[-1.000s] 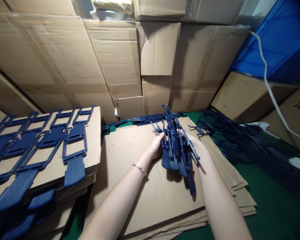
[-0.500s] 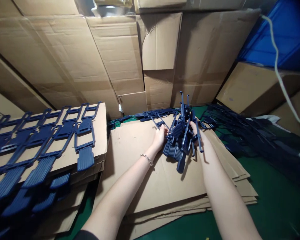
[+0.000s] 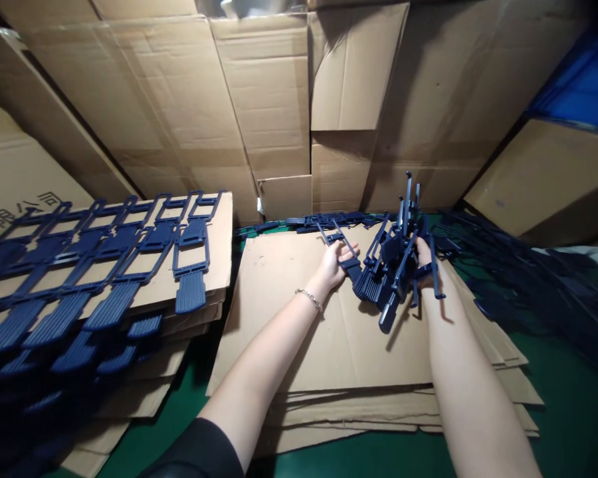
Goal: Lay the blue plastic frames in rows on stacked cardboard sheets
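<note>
My right hand (image 3: 425,264) grips a tangled bundle of dark blue plastic parts (image 3: 396,265), held upright over a stack of flat cardboard sheets (image 3: 299,318). My left hand (image 3: 335,262), with a thin bracelet on the wrist, pinches one blue plastic part (image 3: 343,249) at the bundle's left side, drawing it away from the others. Both hands hover just above the top sheet.
On the left, blue parts lie in neat overlapping rows (image 3: 104,265) on a layered cardboard stack (image 3: 214,226). A loose heap of blue parts (image 3: 518,279) covers the green surface (image 3: 568,411) on the right. Cardboard boxes (image 3: 259,99) wall the back.
The view has swung left and down. The bundle has tilted more upright in my right hand, and my left hand has pulled one part out to the left.
</note>
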Demonstrator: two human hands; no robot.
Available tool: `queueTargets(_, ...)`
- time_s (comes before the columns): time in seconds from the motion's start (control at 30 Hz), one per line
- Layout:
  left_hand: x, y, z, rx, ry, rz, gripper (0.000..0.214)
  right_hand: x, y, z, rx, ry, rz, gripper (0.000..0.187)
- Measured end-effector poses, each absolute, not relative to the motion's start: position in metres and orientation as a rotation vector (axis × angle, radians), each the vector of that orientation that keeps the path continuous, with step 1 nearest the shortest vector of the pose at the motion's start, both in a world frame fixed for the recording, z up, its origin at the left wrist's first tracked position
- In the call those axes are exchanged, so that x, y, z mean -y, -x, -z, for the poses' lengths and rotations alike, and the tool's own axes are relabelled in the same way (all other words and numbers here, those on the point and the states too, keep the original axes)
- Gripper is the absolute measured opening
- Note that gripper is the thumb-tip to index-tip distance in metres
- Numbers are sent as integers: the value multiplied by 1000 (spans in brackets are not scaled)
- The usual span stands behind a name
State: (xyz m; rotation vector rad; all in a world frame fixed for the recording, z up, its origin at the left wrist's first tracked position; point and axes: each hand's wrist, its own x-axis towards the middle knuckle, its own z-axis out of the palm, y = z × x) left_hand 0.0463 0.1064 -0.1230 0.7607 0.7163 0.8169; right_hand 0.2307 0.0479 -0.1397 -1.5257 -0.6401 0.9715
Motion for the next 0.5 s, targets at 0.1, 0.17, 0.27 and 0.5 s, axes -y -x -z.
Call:
queueTargets(0.1, -112, -33, 114, -824, -941, -806, 51, -47, -231, 143, 635, 1452, -938, 49)
queueTargets(0.17, -114, -21, 105, -946, -1095, -803, 56, -46, -231, 144, 619, 1409, -940, 46)
queueTargets(0.27, -111, 5, 86, -1168, -1394, -817, 49, -47, -232, 147, 584, 1377, -976, 45)
queueTargets(0.5, -99, 71, 68, -1739, -1913, -508, 72, -52, -236, 156, 570, 1350, -1013, 42)
